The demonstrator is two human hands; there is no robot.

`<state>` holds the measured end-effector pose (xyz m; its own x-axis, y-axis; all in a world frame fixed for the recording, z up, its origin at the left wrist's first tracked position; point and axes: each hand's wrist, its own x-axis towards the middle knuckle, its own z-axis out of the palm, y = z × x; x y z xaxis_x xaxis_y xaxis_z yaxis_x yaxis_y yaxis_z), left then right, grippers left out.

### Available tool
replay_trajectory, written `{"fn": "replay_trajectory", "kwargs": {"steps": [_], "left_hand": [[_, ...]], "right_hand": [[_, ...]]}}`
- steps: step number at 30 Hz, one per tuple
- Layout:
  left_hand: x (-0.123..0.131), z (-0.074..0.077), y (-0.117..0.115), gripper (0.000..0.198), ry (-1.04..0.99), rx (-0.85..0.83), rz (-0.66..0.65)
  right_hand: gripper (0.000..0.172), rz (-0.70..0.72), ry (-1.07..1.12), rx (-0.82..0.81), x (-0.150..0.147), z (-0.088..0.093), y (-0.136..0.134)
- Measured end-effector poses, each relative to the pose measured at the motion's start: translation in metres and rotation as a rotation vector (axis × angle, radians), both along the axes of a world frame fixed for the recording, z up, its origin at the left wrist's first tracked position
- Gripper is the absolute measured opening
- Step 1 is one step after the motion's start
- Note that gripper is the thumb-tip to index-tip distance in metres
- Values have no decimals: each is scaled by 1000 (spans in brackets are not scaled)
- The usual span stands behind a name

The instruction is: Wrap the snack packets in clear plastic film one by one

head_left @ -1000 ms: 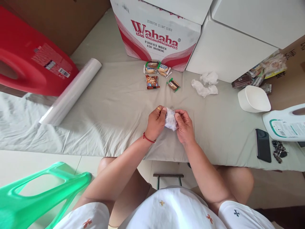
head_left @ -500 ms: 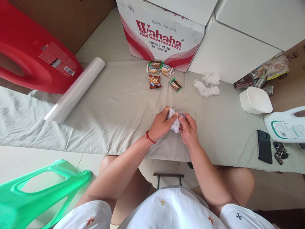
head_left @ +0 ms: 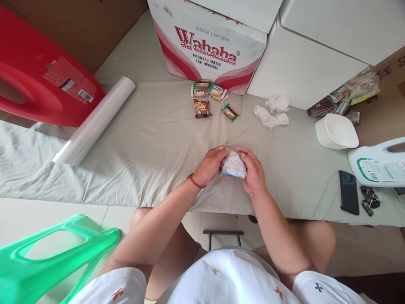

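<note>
The fingers of the left hand (head_left: 210,164) and the right hand (head_left: 254,171) are grasping opposite sides of a film-wrapped bundle (head_left: 234,164), both thumbs pressing from above; the undersides of the grip are hiding from view, so the exact finger placement there cannot be told. The bundle is sitting between the two hands, over the near part of the cloth-covered surface (head_left: 158,139), and a blue strip is showing along its near edge. Caution: the film is looking thin and crinkled, so uneven thumb pressure is likely risking a tear or a loose fold. If the contents are brittle, squeezing from both sides is risking breakage. If either hand is releasing early, the bundle is liable to be springing apart or slipping over the near edge, since that edge is lying close. Farther out, a green-ended packet (head_left: 230,112) and a brown cookie packet (head_left: 202,109) are lying beyond the hands, where a careless forward reach is risking a knock. Crumpled clear plastic (head_left: 274,112) is lying to the right of them; being light, it is probably prone to shifting or snagging. At the left, a film roll (head_left: 95,122) is resting beside a red container (head_left: 47,63); its round shape is presenting a rolling hazard if bumped.
</note>
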<state>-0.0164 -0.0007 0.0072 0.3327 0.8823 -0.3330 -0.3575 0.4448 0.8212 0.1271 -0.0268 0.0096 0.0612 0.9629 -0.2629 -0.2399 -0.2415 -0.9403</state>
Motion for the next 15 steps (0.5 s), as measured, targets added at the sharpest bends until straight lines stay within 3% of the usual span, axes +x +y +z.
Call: {"fn": "replay_trajectory", "kwargs": {"steps": [5, 10, 12, 15], "left_hand": [[-4, 1, 1, 33, 122, -95, 19], [-7, 4, 1, 36, 135, -210, -221], [-7, 3, 1, 38, 136, -226, -281], [-4, 0, 0, 51, 146, -185, -270]], "right_hand": [[34, 145, -92, 199, 23, -7, -9], [50, 425, -273, 303, 46, 0, -6], [47, 481, -329, 310, 50, 2, -3], [30, 406, -316, 243, 52, -1, 0]]}}
